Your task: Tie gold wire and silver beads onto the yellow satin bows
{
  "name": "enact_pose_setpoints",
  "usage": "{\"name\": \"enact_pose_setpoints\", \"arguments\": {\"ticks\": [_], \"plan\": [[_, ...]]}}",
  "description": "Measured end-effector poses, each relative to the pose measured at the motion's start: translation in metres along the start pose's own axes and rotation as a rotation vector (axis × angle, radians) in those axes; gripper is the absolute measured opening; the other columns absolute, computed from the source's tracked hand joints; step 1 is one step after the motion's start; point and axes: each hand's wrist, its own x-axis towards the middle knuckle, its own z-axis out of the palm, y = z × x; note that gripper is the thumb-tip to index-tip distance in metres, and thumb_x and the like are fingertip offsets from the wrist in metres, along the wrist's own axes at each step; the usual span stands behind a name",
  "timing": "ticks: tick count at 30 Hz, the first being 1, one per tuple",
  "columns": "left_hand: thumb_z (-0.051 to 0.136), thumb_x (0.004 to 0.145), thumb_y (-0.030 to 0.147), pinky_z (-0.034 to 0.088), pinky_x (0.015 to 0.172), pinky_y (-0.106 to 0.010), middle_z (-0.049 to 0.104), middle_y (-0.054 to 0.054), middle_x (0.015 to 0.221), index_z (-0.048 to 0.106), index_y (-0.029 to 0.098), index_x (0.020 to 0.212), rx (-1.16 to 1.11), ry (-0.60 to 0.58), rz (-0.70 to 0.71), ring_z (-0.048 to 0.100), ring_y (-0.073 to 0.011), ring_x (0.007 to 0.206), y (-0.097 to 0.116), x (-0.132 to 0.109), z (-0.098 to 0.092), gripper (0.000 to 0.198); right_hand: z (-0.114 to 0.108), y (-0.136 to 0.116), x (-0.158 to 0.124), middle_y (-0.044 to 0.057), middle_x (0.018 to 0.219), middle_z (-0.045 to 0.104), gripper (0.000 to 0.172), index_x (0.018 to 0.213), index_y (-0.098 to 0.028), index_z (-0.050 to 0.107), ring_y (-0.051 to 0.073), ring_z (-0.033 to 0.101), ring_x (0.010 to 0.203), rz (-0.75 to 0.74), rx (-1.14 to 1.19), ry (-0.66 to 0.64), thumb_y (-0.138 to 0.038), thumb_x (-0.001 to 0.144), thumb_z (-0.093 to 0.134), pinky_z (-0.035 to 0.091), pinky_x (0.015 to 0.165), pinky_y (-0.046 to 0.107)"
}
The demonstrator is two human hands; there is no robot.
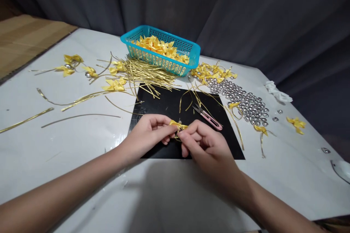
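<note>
Over the black mat (161, 107), both my hands meet at a small yellow ribbon bow (175, 123). My left hand (153, 129) pinches the bow's left side between thumb and fingers. At its right side, my right hand (203, 140) has thumb and forefinger closed on the gold cord around the bow's middle. A small silvery bit shows at the top of the bow; the fingers hide most of the rest. Just beyond my right hand lie pink-handled thread snips (209, 118) on the mat.
A blue basket (194, 51) of yellow bows stands at the back, with a pile of gold cords (147, 74) before it. Silver bells or beads (246, 102) spread at right. More bows (113, 84) and cords are scattered left. A white cloth-like piece (277, 92) lies far right.
</note>
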Motion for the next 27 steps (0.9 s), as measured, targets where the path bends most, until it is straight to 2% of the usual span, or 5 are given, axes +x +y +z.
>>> {"name": "enact_pose_setpoints", "arguments": {"ticks": [4, 11, 18, 23, 27], "plan": [[0.064, 0.072, 0.025, 0.036, 0.053, -0.019, 0.054, 0.005, 0.053, 0.062, 0.014, 0.059, -0.05, -0.024, 0.018, 0.046, -0.0065, 0.052, -0.002, -0.001, -0.001, 0.017, 0.004, 0.007, 0.002, -0.005, 0.051, 0.05, 0.026, 0.071, -0.018, 0.045, 0.005, 0.036, 0.04, 0.037, 0.075, 0.062, -0.038, 0.085, 0.053, 0.029, 0.04, 0.018], [0.066, 0.073, 0.025, 0.038, 0.055, -0.019, 0.059, 0.003, 0.059, 0.064, 0.013, 0.061, -0.082, 0.021, -0.003, 0.048, -0.0066, 0.054, -0.003, 0.002, -0.002, 0.017, -0.007, -0.003, 0.001, -0.004, 0.061, 0.045, 0.012, 0.086, -0.02, 0.054, 0.007, 0.042, 0.05, -0.164, -0.085, 0.303, -0.027, 0.09, 0.046, 0.035, 0.047, 0.02], [0.064, 0.075, 0.024, 0.036, 0.053, -0.017, 0.061, 0.002, 0.055, 0.064, 0.013, 0.059, -0.101, -0.023, 0.01, 0.046, -0.0059, 0.053, -0.004, 0.0, -0.003, 0.019, 0.008, 0.01, -0.004, -0.004, 0.071, 0.062, 0.016, 0.086, -0.022, 0.036, 0.002, 0.038, 0.038, -0.061, 0.126, 0.096, -0.028, 0.087, 0.05, 0.031, 0.039, 0.017], [0.062, 0.077, 0.023, 0.035, 0.052, -0.016, 0.061, 0.003, 0.054, 0.064, 0.013, 0.057, -0.079, -0.055, 0.03, 0.045, -0.0053, 0.052, -0.004, 0.001, -0.003, 0.021, 0.011, 0.016, 0.001, -0.006, 0.063, 0.059, 0.026, 0.075, -0.021, 0.031, 0.001, 0.035, 0.036, 0.023, 0.165, 0.13, -0.03, 0.084, 0.054, 0.028, 0.038, 0.015], [0.063, 0.076, 0.023, 0.035, 0.051, -0.016, 0.061, 0.003, 0.053, 0.064, 0.013, 0.058, -0.068, -0.056, 0.037, 0.044, -0.0053, 0.052, -0.002, 0.0, -0.002, 0.021, 0.01, 0.015, 0.003, -0.003, 0.062, 0.058, 0.027, 0.071, -0.02, 0.032, 0.005, 0.049, 0.049, 0.04, 0.118, 0.127, -0.03, 0.082, 0.055, 0.033, 0.042, 0.014]]}}
